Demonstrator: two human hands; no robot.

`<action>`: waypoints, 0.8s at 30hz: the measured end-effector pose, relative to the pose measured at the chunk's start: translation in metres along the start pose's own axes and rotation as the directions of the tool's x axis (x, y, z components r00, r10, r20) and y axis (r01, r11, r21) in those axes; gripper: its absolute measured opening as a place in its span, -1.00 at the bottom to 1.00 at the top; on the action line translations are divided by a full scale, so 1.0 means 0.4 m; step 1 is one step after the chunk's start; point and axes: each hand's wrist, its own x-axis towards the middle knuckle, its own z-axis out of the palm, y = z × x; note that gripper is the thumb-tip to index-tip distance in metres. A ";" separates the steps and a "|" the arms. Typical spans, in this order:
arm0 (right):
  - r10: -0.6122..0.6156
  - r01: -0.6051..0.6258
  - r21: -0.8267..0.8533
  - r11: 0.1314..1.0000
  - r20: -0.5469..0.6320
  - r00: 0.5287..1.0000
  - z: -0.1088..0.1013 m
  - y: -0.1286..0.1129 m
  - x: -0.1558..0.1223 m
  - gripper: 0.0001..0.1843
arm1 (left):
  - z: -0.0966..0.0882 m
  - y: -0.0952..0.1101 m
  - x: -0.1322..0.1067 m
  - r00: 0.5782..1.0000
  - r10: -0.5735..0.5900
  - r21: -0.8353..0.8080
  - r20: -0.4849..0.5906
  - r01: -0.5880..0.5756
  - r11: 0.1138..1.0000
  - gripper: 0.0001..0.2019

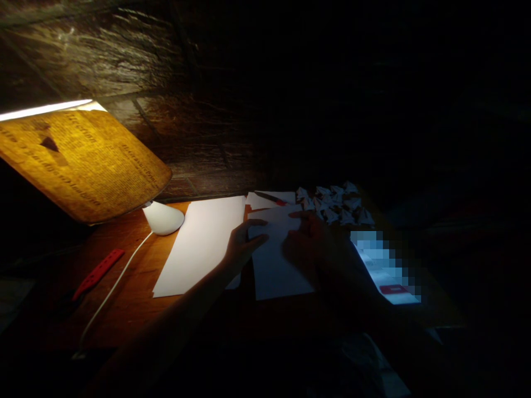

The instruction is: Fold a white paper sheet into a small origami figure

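A white sheet of paper (276,271) lies on the wooden table in front of me. Over its left edge reaches my left hand (244,240), open, its thumb and index finger stretched apart across the sheet. My right hand (311,237) is at the sheet's right side, in deep shadow. Its index finger points left near the top edge and looks extended; the other fingers are hard to make out. Left of the sheet lies a stack of white paper (199,243). Just beyond it, a knife-like tool with a red part (269,199) rests on another white paper (254,200).
Several folded paper pieces (332,203) sit at the back right. A lit screen (377,271), partly pixelated, lies nearer. On the left stand a lamp with a printed shade (87,163), its white cable (114,282) and a red strap-like object (99,271). Behind is a stone wall (182,121).
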 end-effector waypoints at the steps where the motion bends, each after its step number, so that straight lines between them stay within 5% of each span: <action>1: -0.004 0.004 -0.003 1.000 0.004 1.000 0.000 0.001 0.001 -0.56 | 0.000 -0.002 0.001 1.000 -0.001 0.005 -0.007 0.001 1.000 -0.59; 24: -0.007 0.007 -0.036 0.999 0.005 1.000 0.003 -0.012 -0.002 -0.58 | 0.004 0.005 -0.001 0.999 -0.012 0.089 -0.050 0.017 0.996 -0.70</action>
